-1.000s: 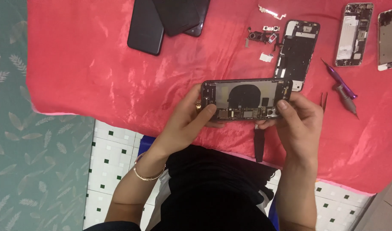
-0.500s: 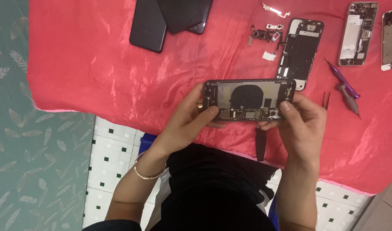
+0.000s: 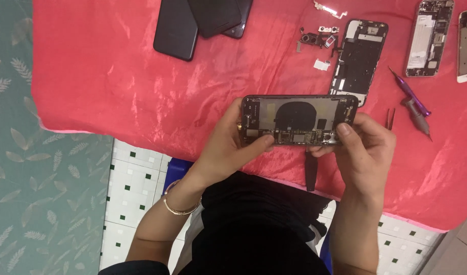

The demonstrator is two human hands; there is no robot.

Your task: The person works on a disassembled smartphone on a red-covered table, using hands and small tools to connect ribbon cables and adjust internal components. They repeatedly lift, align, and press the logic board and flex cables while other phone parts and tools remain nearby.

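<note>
Fingers (image 3: 266, 141) round opened phone (image 3: 299, 119)

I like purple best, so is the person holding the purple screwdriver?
No, the purple screwdriver lies on the red cloth, while both hands, left hand and right hand, hold the opened phone.

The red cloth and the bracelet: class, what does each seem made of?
Cloth: probably satin or a similar synthetic, glossy, with bright sheen patches and soft wrinkles. Bracelet on the left wrist: apparently gold-coloured metal, thin and shiny; plating cannot be told.
</note>
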